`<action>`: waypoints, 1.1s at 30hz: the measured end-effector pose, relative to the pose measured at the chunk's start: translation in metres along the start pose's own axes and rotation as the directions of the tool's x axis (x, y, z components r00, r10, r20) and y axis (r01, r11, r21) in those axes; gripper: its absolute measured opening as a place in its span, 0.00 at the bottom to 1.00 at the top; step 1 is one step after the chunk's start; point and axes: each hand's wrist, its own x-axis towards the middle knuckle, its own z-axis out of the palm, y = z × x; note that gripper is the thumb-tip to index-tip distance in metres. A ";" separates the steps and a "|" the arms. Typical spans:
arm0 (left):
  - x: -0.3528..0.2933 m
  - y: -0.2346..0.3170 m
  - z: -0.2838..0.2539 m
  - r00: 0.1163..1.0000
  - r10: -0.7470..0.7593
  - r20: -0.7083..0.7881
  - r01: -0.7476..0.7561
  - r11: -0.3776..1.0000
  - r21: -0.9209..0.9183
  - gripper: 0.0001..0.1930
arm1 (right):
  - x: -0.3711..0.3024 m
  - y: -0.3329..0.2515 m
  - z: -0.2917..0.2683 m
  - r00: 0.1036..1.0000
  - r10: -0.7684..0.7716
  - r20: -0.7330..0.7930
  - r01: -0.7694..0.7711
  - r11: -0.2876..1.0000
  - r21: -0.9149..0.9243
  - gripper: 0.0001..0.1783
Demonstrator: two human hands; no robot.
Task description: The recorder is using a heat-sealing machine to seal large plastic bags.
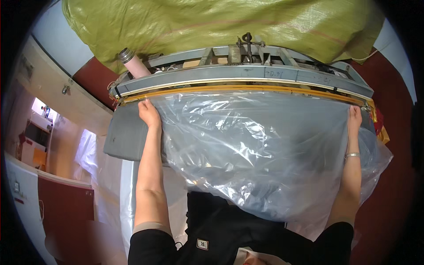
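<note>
A wide sheet of clear plastic film [229, 141] stretches between my two hands over a grey padded surface [126, 132]. At the film's far left corner, my left hand [150, 114] is closed on its edge. My right hand [354, 118] pinches the far right corner, with a bracelet on that wrist. Just beyond both hands runs a long bar with orange-yellow strips [247, 88], part of a grey metal frame machine [212, 72]. The film's near edge hangs loose toward my body, and some of it spills past my right forearm.
A pink thermos [136, 65] with a dark lid leans at the frame's left end. Behind the machine lies a large yellow-green woven sheet [221, 26]. A dark metal clamp screw [248, 46] rises from the frame's middle. An opening in the wall [44, 119] is at the left.
</note>
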 end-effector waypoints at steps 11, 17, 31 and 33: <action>0.030 -0.010 0.031 0.998 -0.052 -0.041 0.051 0.998 -0.029 0.11 | 0.026 -0.006 0.050 0.986 0.167 -0.027 -0.145 0.917 0.372 0.10; 0.031 -0.007 0.032 0.985 -0.093 -0.148 0.105 0.992 0.072 0.08 | 0.033 0.003 0.042 0.984 0.166 -0.065 -0.151 0.971 0.187 0.09; 0.011 -0.024 -0.029 0.981 -0.146 0.127 0.159 0.982 -0.101 0.16 | 0.020 -0.046 0.031 0.997 0.071 -0.004 -0.068 0.968 0.244 0.11; -0.007 -0.020 -0.044 0.966 0.116 0.231 -0.200 0.902 0.383 0.18 | 0.005 -0.062 0.021 0.999 -0.041 0.007 0.040 0.986 0.161 0.12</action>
